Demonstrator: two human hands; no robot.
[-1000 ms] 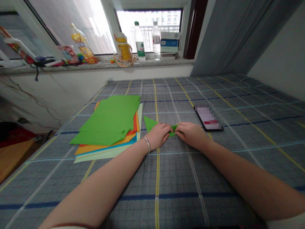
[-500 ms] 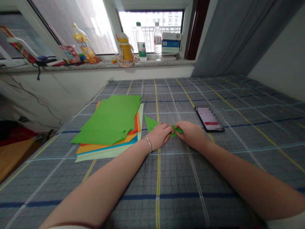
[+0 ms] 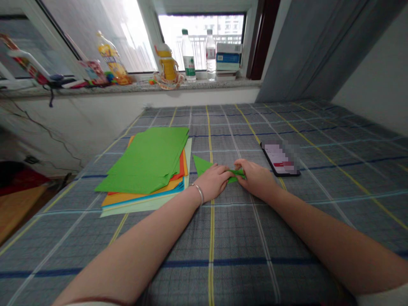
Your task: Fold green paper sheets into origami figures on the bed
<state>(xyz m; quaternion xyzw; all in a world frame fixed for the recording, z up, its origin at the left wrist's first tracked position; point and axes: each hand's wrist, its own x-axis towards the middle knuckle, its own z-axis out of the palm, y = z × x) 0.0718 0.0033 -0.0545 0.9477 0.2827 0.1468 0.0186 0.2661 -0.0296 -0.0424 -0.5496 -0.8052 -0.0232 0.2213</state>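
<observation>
You have 1 folded piece of green paper (image 3: pixel 203 166) in front of you, flat on the plaid cloth (image 3: pixel 223 250). Its pointed flap sticks out to the upper left of your left hand (image 3: pixel 213 182), and a narrow green end shows between your 2 hands.

Your grip is narrow and closed on the paper. The fingers of your left hand rest over its middle, while the fingertips (image 3: pixel 239 165) of your right hand (image 3: pixel 256 180) pinch its right end. Your 2 hands sit just apart, with the paper bridging the gap.

You wear 1 metal bangle (image 3: pixel 199 193) on your left wrist. Just left of that wrist is 1 stack of coloured paper (image 3: pixel 143 163), with green sheets on top and orange, yellow, blue and pale green edges below; you can't count the sheets exactly. Its right edge lies near your left hand, so room is tight on that side.

To the right of your right hand, 1 phone (image 3: pixel 280 159) lies near your fingers, its screen blurred. Beyond it, you have wide open cloth to the right, and more in front of the paper.

Far ahead, the windowsill (image 3: pixel 134 87) holds 2 clear water bottles (image 3: pixel 188 57) and 1 yellow bottle (image 3: pixel 168 63).
</observation>
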